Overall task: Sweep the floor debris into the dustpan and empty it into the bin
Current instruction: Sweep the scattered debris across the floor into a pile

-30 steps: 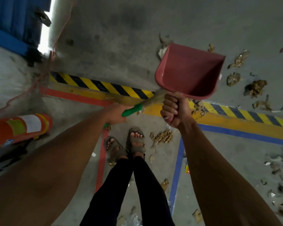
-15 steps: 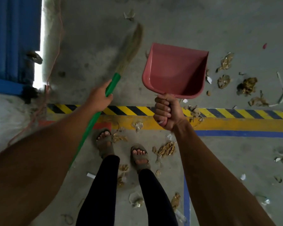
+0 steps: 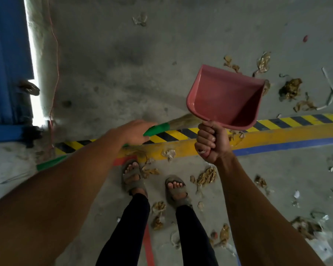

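- Concrete floor [image 3: 108, 60], striped hazard tape [image 3: 173, 136], scattered debris [image 3: 291, 89].
- Right hand [image 3: 210, 143] gripping raised, empty dustpan [image 3: 225, 96].
- Left hand [image 3: 132, 131] wrapped round blurred green broom [image 3: 158, 129]; bristles partly hidden behind dustpan.

Single head-worn wide-angle view, looking steeply down past both forearms to the person's feet [image 3: 154, 181] and the concrete floor [image 3: 123, 64] close below.

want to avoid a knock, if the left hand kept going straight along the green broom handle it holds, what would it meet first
Most likely the red plastic dustpan held up by the right hand. The left hand points right along the green broom handle, whose straw bristles already run behind the pan's lower edge. Depth between them is unclear.
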`<act>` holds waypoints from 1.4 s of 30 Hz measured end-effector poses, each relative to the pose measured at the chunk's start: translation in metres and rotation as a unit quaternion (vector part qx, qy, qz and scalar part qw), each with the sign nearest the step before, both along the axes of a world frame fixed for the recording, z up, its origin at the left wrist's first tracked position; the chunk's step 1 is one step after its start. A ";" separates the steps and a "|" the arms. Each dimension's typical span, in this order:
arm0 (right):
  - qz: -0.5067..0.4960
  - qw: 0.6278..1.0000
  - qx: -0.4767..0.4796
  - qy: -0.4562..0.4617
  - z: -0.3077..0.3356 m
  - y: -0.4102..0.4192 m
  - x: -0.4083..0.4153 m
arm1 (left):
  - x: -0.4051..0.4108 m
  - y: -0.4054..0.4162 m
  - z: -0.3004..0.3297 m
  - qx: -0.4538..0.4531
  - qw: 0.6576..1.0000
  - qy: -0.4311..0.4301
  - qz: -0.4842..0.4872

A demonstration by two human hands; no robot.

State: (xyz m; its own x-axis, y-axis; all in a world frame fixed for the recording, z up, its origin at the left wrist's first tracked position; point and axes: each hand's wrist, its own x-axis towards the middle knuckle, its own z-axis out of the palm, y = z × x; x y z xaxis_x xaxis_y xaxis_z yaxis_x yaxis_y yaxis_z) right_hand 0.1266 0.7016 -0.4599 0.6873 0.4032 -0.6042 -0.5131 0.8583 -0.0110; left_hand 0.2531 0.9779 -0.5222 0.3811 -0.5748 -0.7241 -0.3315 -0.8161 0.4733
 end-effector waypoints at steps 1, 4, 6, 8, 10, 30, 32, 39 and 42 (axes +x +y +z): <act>-0.008 1.000 0.004 0.002 0.003 0.007 0.002 | 0.006 0.013 0.007 -0.012 1.000 -0.020 0.002; -0.019 1.000 0.006 0.001 0.011 0.027 0.010 | 0.025 0.050 0.023 -0.042 0.994 -0.089 0.038; -0.022 1.000 0.002 -0.001 0.014 0.040 0.019 | 0.041 0.072 0.025 -0.049 0.988 -0.126 0.074; -0.021 1.000 -0.002 -0.002 0.016 0.052 0.027 | 0.056 0.085 0.022 -0.043 0.981 -0.153 0.110; -0.020 1.000 -0.002 0.000 0.014 0.063 0.036 | 0.069 0.088 0.016 -0.010 0.975 -0.161 0.156; 0.032 0.999 0.002 -0.011 0.021 0.127 0.132 | 0.108 0.121 0.043 -0.050 0.990 -0.068 0.114; 0.036 0.999 0.004 -0.014 0.022 0.131 0.152 | 0.140 0.138 0.044 -0.056 0.968 -0.128 0.208; 0.065 0.997 0.023 -0.037 0.008 0.134 0.222 | 0.257 0.165 0.033 0.012 0.861 -0.194 0.470; 0.073 0.997 0.021 -0.027 -0.007 0.129 0.255 | 0.299 0.173 0.016 0.037 0.829 -0.178 0.529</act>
State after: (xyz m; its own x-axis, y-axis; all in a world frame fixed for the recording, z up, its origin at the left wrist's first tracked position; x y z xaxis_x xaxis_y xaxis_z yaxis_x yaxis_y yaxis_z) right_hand 0.3814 0.8308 -0.4673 0.6503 0.5262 -0.5480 -0.6327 0.7744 -0.0073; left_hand 0.5526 1.1505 -0.5062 0.8410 0.2588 -0.4751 0.4803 -0.7613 0.4356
